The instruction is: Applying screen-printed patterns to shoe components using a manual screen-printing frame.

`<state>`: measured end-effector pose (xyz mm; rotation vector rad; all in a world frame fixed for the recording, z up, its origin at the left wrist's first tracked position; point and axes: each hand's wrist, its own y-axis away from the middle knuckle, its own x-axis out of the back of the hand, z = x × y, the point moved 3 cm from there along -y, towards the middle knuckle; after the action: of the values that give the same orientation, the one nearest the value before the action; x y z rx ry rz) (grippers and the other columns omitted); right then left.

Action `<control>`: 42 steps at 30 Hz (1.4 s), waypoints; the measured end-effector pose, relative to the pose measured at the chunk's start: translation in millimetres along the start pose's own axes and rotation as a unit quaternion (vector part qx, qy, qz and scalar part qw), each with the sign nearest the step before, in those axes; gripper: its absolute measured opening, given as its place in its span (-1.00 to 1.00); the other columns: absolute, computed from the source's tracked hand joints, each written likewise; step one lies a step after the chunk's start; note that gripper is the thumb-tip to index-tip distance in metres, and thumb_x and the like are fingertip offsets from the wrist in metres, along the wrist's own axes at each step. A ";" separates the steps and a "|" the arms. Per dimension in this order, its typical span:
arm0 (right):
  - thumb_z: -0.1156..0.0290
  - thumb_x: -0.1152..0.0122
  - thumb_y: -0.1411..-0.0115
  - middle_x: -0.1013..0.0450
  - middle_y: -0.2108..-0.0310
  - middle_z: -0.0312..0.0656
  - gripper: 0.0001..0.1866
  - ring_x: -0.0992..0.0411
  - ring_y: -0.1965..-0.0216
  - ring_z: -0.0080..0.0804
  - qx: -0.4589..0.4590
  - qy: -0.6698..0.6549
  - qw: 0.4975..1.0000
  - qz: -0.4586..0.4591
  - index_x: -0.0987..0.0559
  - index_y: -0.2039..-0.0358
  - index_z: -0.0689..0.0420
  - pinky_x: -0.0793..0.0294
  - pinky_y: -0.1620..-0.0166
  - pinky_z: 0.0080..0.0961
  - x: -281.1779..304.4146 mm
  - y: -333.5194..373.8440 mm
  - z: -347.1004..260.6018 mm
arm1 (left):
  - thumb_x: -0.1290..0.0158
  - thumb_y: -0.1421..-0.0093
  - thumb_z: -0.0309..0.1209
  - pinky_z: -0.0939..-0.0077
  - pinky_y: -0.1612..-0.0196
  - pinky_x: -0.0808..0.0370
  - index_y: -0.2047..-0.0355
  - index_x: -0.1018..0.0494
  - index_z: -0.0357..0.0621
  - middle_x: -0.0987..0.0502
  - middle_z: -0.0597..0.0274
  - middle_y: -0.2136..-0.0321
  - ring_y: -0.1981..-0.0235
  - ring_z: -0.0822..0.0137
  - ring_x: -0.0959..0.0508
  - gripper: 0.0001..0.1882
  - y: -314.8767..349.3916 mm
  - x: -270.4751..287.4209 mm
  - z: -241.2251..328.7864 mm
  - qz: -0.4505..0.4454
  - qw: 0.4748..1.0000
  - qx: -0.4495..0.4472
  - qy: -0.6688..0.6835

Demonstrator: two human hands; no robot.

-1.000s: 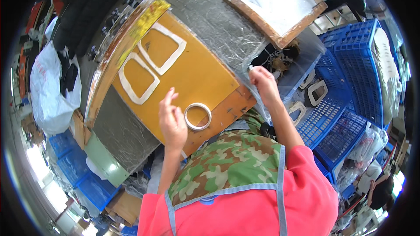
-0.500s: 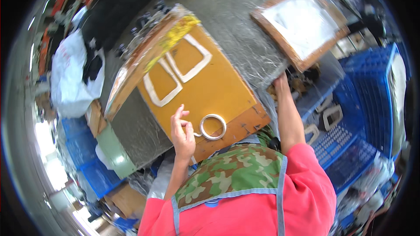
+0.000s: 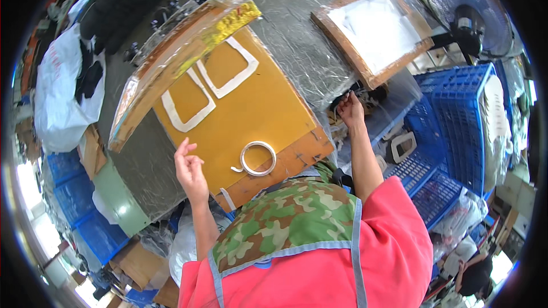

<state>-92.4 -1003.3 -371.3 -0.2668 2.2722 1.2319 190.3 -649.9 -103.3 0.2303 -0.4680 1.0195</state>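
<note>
My left hand (image 3: 191, 174) hovers at the left edge of a yellow board (image 3: 257, 102), its fingers loosely bent and apart, holding nothing. A roll of white tape (image 3: 272, 166) lies on the board's near part, its loose end pointing toward that hand. Two white U-shaped pieces (image 3: 198, 115) lie farther up the board, partly under a raised wooden frame (image 3: 165, 57) with yellow tape along its edge. To the right of the board, my right hand (image 3: 351, 111) pinches a small dark piece (image 3: 341, 100), apparently cloth, above a bin of jumbled pieces.
Another wooden frame (image 3: 337, 37) with a white middle lies at the table's far right. Blue crates (image 3: 456, 88) stand on the right, with a fan (image 3: 469, 23) behind them. A white plastic bag (image 3: 63, 91) sits at the left. Someone else (image 3: 476, 274) shows at the lower right.
My right hand has come out from beside the table edge with a dark piece in its fingers. The view has shifted, so the board and left hand appear farther left.
</note>
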 end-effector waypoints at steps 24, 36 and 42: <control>0.20 -0.07 -0.26 -0.54 0.16 -0.07 -0.67 -0.51 0.15 -0.21 0.046 -0.142 0.988 -0.048 -0.55 0.16 0.20 -0.51 0.03 -0.16 -49.5 -64.5 -11.4 | 0.18 -0.20 -0.64 0.64 0.23 -0.39 -0.15 -0.27 -0.26 -0.41 0.14 0.11 0.43 0.56 -0.32 -0.53 7.6 -20.9 -0.9 -0.066 0.995 0.067 0.023; 0.09 -0.09 -0.23 -0.54 0.14 -0.13 -0.61 -0.51 0.14 -0.25 -0.006 -0.108 0.991 -0.085 -0.57 0.18 0.17 -0.44 -0.04 -0.23 -64.0 -62.3 -3.8 | 0.20 -0.13 -0.71 0.64 0.25 -0.39 -0.14 -0.26 -0.29 -0.41 0.13 0.12 0.43 0.53 -0.33 -0.49 3.1 -56.8 50.9 -0.153 0.988 -0.007 -0.034; 0.13 -0.26 -0.13 -0.56 0.37 -0.27 -0.73 -0.49 0.39 -0.44 -0.108 -0.036 0.990 -0.085 -0.56 0.41 0.09 -0.47 0.30 -0.53 -59.2 -56.5 2.7 | 0.21 -0.14 -0.71 0.65 0.26 -0.39 -0.14 -0.26 -0.27 -0.42 0.13 0.11 0.43 0.55 -0.35 -0.48 15.4 -61.8 66.4 -0.169 0.984 -0.037 -0.042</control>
<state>-18.6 -1037.5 -380.8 -0.4772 2.0104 1.3734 132.3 -715.5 -75.0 0.2769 -0.5224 0.6600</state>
